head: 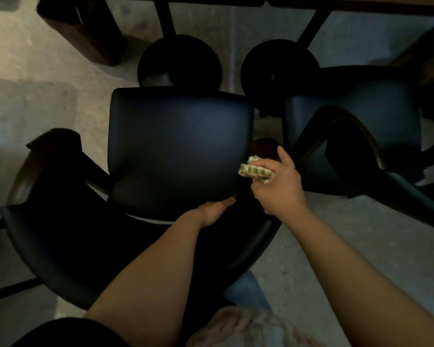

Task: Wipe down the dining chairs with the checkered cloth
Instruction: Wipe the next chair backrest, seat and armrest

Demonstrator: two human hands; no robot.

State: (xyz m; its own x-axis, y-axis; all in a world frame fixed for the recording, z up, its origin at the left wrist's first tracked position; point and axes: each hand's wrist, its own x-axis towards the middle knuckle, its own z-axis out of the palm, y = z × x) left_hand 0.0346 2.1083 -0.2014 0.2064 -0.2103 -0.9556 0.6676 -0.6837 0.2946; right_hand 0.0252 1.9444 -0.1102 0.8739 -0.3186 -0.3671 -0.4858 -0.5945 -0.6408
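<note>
right hand grips bunched cloth, fingers curled round it | left hand rests on chair back edge, fingers hidden, cannot tell

The nearest chair's seat is dark, smooth upholstery with a soft sheen (it looks like leather or vinyl), and its curved armrest is polished brown wood. The checkered cloth is soft woven fabric, matt. The floor is pale, rough, speckled concrete.
</note>
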